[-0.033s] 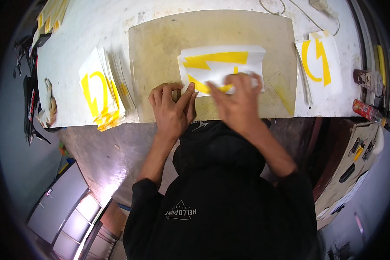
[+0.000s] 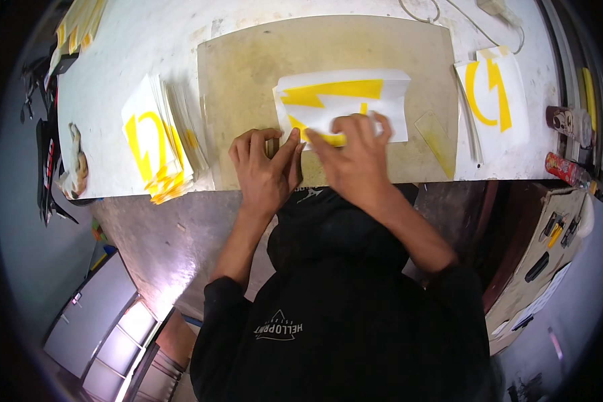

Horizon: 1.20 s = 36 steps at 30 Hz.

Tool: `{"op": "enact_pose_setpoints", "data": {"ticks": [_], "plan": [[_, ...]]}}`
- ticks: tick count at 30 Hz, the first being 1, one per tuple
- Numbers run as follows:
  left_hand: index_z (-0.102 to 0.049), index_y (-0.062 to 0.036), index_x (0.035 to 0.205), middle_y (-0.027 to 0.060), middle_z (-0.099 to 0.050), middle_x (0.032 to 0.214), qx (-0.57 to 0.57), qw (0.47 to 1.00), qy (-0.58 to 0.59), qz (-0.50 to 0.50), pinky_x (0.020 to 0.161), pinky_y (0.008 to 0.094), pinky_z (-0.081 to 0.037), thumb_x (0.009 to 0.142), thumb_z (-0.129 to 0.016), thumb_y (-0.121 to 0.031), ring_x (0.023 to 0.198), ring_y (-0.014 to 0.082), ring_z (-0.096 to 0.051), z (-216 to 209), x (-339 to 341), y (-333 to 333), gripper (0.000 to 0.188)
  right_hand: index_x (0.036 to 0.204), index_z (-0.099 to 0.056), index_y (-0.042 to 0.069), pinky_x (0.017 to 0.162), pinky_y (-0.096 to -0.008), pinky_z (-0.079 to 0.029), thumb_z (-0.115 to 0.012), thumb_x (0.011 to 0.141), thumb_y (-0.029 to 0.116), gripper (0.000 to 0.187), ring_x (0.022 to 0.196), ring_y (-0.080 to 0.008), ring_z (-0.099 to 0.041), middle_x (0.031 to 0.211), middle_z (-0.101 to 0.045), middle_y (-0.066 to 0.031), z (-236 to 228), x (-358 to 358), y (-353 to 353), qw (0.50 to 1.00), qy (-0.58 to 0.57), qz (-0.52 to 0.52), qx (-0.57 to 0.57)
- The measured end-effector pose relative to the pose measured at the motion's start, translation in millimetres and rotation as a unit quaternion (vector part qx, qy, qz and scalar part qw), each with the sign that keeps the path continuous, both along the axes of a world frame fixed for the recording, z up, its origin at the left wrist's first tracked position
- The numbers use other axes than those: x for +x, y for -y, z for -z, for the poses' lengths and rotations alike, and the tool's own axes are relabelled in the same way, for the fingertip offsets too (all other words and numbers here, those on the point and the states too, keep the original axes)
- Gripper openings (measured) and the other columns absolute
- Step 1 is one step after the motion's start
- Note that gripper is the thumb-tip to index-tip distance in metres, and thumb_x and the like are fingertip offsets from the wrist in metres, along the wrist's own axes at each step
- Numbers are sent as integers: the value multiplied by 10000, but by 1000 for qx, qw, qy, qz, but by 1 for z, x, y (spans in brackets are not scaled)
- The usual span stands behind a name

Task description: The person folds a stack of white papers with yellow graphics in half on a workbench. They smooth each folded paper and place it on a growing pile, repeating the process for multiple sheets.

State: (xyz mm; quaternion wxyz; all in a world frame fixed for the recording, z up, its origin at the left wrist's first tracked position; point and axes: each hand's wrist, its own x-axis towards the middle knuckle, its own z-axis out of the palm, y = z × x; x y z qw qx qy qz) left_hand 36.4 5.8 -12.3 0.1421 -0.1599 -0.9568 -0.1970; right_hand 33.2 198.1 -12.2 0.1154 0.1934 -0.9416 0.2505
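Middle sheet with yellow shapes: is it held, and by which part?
Left hand at the near left corner of the sheet, right hand over its near edge; a firm hold cannot be told.

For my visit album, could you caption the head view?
Left hand and right hand close together at a white, yellow-patterned sheet, with similar sheets piled on both sides.

A loose black top (image 2: pixel 355 348) bears a small pale print (image 2: pixel 279 328) of lettering set across a triangular outline. Its sleeves (image 2: pixel 224 301), equally black, end near the elbows; the left hand (image 2: pixel 264 164) and right hand (image 2: pixel 356 161) are bare.
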Motion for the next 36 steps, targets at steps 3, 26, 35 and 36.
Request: {"op": "enact_pose_setpoints", "data": {"ticks": [3,26,35,36], "plan": [[-800,-178,1107,80,-637,1076,1,1000,5,-1,926,468,-389,812,-818,-169,1049,314,-541,2,-3,0,295,1158,-791,227,1018,-496,-301,-767,817,150,351,1048,-230,-547,999,-550,-42,14,-2,-16,1000,8,12,-20],[-699,-80,1286,26,-735,1196,28,999,11,22,1107,449,-401,849,-757,-91,1056,209,-663,3,2,-47,441,1037,-763,80,1110,-481,-402,-738,885,186,186,916,-260,-676,861,-716,-77,-34,-101,-30,994,19,-109,3],[-563,-22,1428,147,-476,1563,-20,992,110,54,1228,589,-211,930,-680,-216,1470,300,-416,-12,-30,-35,547,1047,-747,78,1057,-503,-407,-725,891,194,195,1083,-283,-631,1099,-711,-86,-5,-121,-20,994,27,-42,95],[-442,26,1507,182,-278,1678,-41,982,172,61,1246,640,-96,956,-629,-330,1584,340,-196,-6,-33,-31,683,1090,-735,73,1089,-517,-388,-716,896,201,233,1133,-292,-621,1155,-699,-92,-2,-113,-16,995,-4,-34,92]]}}
